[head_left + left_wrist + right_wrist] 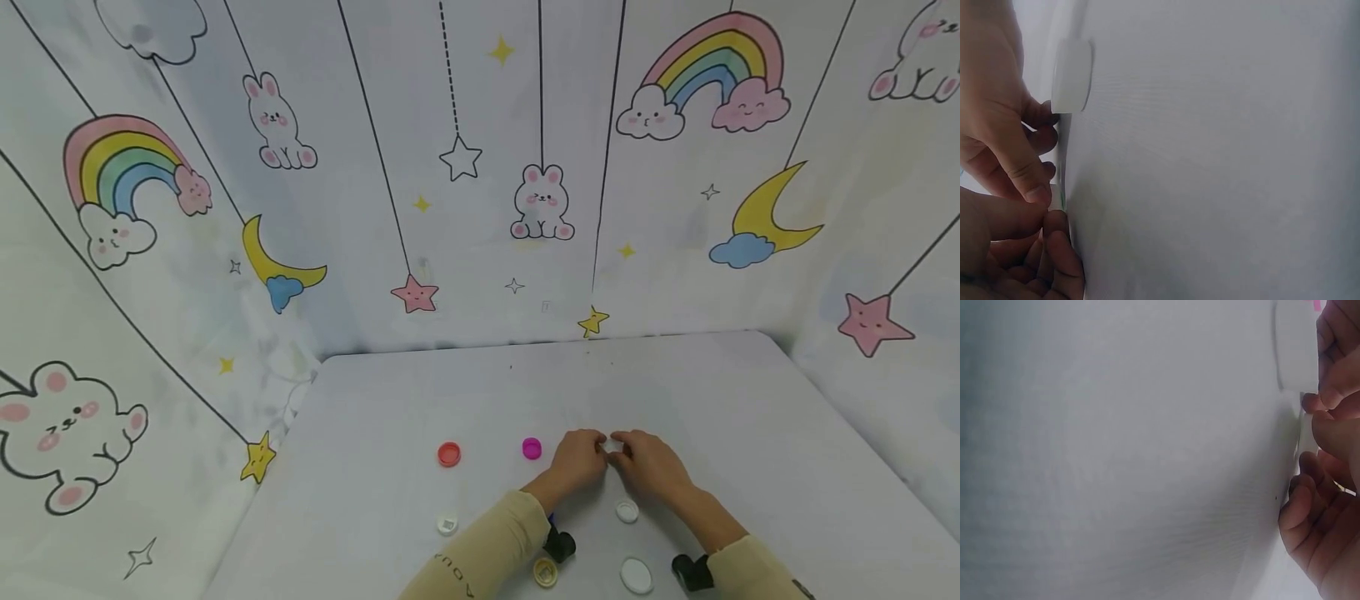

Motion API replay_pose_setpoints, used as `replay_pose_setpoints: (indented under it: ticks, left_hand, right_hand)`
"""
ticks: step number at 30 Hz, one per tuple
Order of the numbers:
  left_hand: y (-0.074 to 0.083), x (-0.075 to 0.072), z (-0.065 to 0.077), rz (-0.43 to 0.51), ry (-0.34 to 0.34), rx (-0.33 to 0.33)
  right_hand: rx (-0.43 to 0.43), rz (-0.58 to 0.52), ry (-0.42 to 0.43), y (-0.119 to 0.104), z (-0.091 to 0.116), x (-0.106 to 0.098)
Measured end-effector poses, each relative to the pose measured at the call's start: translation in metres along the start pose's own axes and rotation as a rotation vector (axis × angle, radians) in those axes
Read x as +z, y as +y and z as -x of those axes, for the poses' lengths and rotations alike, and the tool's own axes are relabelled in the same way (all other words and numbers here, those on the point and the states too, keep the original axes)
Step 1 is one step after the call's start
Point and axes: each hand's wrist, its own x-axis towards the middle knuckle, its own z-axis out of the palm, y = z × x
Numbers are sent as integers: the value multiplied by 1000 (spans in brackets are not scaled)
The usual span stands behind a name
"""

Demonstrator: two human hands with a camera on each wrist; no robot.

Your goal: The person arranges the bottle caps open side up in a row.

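My left hand (pixel 579 460) and right hand (pixel 651 467) meet over the table, fingertips almost together. Between them they pinch a small white cap (pixel 612 447), largely hidden by the fingers. In the left wrist view, just a sliver of this white cap (pixel 1055 196) shows between the fingertips, close over the tabletop. The right wrist view likewise gives only a narrow strip of the cap (pixel 1307 434) beside a thumb. Nearest to the hands lies another round white cap (pixel 627 511), below the right hand. A magenta cap (pixel 532 448) sits left of my left hand.
A red cap (pixel 449 454) lies farther left on the white table (pixel 375 400). Nearer to me are a small white cap (pixel 447 524), a yellowish cap (pixel 545 572) by the left sleeve and a larger white lid (pixel 636 576). Patterned white walls (pixel 480 250) surround the table.
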Motion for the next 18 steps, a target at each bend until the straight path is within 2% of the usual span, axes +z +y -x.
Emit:
replay_pose_setpoints:
  ticks: [6,13,18]
  left_hand:
    - [-4,4,-2,-31,18,-43]
    - [-14,11,-8,17,36,-117]
    - [-12,6,-6,68,30,-117]
  right_hand:
    - [-14,0,-7,-2,-1,2]
    - [5,-2,-41,-3,-4,4]
    - [8,1,-14,-1,-3,-5]
